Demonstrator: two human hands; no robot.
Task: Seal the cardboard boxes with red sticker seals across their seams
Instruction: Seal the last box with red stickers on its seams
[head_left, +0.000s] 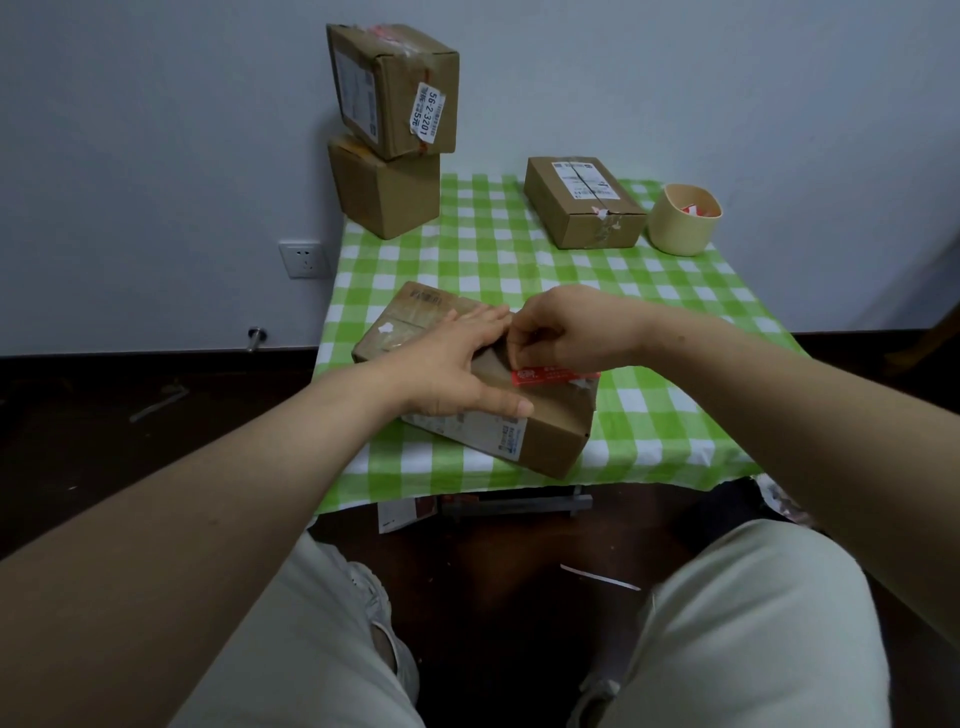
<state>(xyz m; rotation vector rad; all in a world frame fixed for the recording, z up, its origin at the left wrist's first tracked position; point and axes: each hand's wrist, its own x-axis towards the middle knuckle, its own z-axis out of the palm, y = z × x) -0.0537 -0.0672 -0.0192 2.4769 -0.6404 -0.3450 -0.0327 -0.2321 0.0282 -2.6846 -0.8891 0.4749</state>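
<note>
Near box (556, 423) sits on the near part of the green-checked cloth (519, 260), turned at an angle, one corner toward the near edge. White labels on its near side and far top.

Left hand (457, 364): flat on the box top, fingers straight and spread, thumb stretched along the near top edge. Pressing, not gripping.

Right hand (566, 332): just right of the left, fingers curled down, pinching the left end of the red sticker (553, 375). Fingertips of the two hands near each other, perhaps touching.

Sticker: a long red strip lying across the box top toward its right end, running left to right. Whether it is fully stuck down, cannot tell.

Far left: two boxes stacked against the wall, top box (395, 88) tilted on the lower box (384, 192); red tape shows on the top one.

Far right of centre: flat box (582, 205), white label on its top.

Just right of it, a pale tub (680, 226) holding red-and-white slips.

Wall socket (304, 260) left of the table.
</note>
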